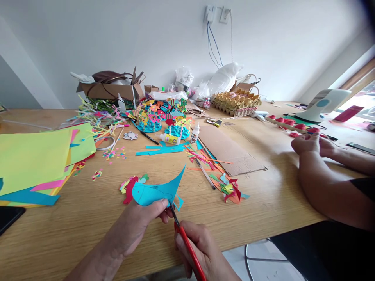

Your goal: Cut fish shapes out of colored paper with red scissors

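My left hand (152, 212) pinches a piece of blue paper (154, 192) between thumb and fingers. A fish outline is drawn on the paper, and one corner rises to a point at the right. In my right hand (200, 242) is a pair of scissors (187, 246) with red handles. Their blades meet the lower edge of the blue paper, beside my left thumb. Behind the paper lies a small pile of cut shapes, with a red one (129, 190) at the front. A thin blue offcut (179, 203) hangs or lies just right of the paper.
Coloured paper sheets (32, 160) are stacked at left, near a black phone (10, 218). Paper scraps (231, 189), a pen (205, 173) and flat cardboard (231, 150) lie ahead right. Paper-fish decorations (149, 123) and a glue bottle (195, 133) stand farther back. Another person's hands (312, 144) work at right.
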Tool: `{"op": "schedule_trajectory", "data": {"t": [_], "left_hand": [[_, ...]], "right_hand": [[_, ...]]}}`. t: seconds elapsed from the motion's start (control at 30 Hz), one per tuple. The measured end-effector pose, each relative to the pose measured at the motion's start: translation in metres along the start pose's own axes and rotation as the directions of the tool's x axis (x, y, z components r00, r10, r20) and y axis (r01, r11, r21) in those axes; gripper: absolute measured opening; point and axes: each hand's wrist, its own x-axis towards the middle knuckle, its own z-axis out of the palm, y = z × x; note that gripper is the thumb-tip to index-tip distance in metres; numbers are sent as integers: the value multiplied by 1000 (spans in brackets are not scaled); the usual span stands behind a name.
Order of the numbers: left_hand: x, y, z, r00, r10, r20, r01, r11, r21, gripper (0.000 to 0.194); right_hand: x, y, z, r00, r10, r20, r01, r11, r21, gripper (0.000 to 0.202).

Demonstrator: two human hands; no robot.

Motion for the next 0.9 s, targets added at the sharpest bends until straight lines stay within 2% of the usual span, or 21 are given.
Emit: {"op": "schedule_trajectory", "data": {"t": [0.43, 0.57, 0.6, 0.67, 0.73, 0.8, 0.9], "left_hand": [[3, -2, -4, 997, -42, 71, 46, 998, -47, 5], [0, 5, -14, 996, -95, -6, 94, 992, -78, 24], [-1, 8, -18, 995, -97, 6, 97, 992, -78, 27], [-1, 17, -29, 992, -107, 73, 110, 994, -26, 31], [1, 26, -39, 992, -100, 78, 93, 992, 90, 29], [5, 34, -48, 993, -93, 69, 71, 959, 276, 19], [14, 44, -53, 976, -134, 172, 39, 884, 465, 16]], "right_hand": [[2, -4, -6, 995, -91, -30, 87, 990, -111, 45], [1, -5, -8, 995, -89, -38, 84, 989, -121, 42], [1, -4, -9, 995, -91, -36, 86, 988, -126, 41], [0, -4, -11, 995, -101, -24, 97, 985, -141, 37], [0, -4, -13, 994, -110, -5, 108, 981, -159, 34], [0, -5, -14, 993, -117, 6, 116, 977, -180, 33], [1, -9, -16, 992, -124, 15, 124, 973, -195, 32]]}}
